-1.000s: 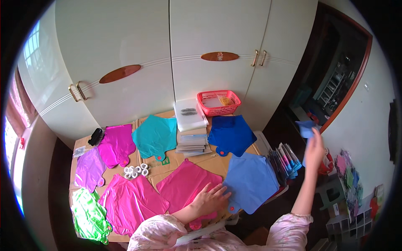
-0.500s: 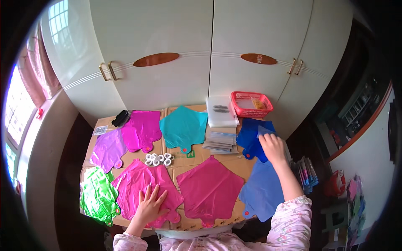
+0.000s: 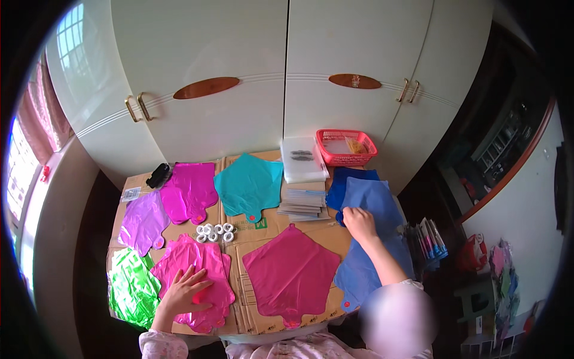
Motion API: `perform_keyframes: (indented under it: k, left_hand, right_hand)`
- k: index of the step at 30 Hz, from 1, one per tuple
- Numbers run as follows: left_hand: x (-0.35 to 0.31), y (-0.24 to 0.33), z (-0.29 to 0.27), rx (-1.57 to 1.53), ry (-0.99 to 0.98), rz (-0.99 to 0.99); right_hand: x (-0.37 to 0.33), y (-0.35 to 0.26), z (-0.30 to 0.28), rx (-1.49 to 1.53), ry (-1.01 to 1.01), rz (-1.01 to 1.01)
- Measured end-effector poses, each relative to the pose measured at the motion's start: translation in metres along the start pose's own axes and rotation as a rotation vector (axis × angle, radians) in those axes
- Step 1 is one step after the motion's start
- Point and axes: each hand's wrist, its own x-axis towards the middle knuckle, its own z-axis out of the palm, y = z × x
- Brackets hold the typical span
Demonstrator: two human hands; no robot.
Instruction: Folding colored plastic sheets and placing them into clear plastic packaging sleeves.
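My left hand (image 3: 184, 292) lies with spread fingers on a stack of hot-pink flat foil balloons (image 3: 194, 257). Over at the right, my closed right hand (image 3: 360, 224) pinches a blue foil balloon (image 3: 368, 194) near its lower end. That balloon covers part of a dark-blue balloon stack (image 3: 350, 175). Below my right forearm spreads a lighter-blue balloon stack (image 3: 365, 275) with a red spot on its tab. Between my hands, a dark-pink star-shaped balloon (image 3: 292, 272) rests flat on the cardboard (image 3: 239, 251).
Purple (image 3: 143, 221), magenta (image 3: 188, 188), teal (image 3: 248, 185) and green (image 3: 133, 287) balloons surround white ribbon rolls (image 3: 214, 232). Behind are a card stack (image 3: 304, 203), clear bags (image 3: 299, 146), a pink basket (image 3: 345, 163) and a black object (image 3: 158, 175). Packets (image 3: 427, 239) stand beside the right edge.
My right hand has drawn nearer and leftward, and a blue balloon now stretches over the dark-blue stack. My left hand and the hot-pink stack have shifted slightly left. The whole view has shifted a little.
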Motion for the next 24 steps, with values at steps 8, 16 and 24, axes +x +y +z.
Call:
perform_keyframes:
  k: [8, 16, 24]
  left_hand:
    - [-0.006, -0.011, 0.008, -0.054, 0.115, -0.098]
    - [-0.012, -0.020, 0.013, 0.036, 0.026, -0.084]
    - [0.003, -0.019, -0.015, 0.028, 0.019, 0.010]
  right_hand:
    - [-0.008, 0.002, 0.019, 0.178, -0.126, 0.125]
    - [-0.001, 0.003, 0.019, 0.412, -0.137, 0.174]
    - [0.011, -0.004, 0.022, 0.397, -0.142, 0.194]
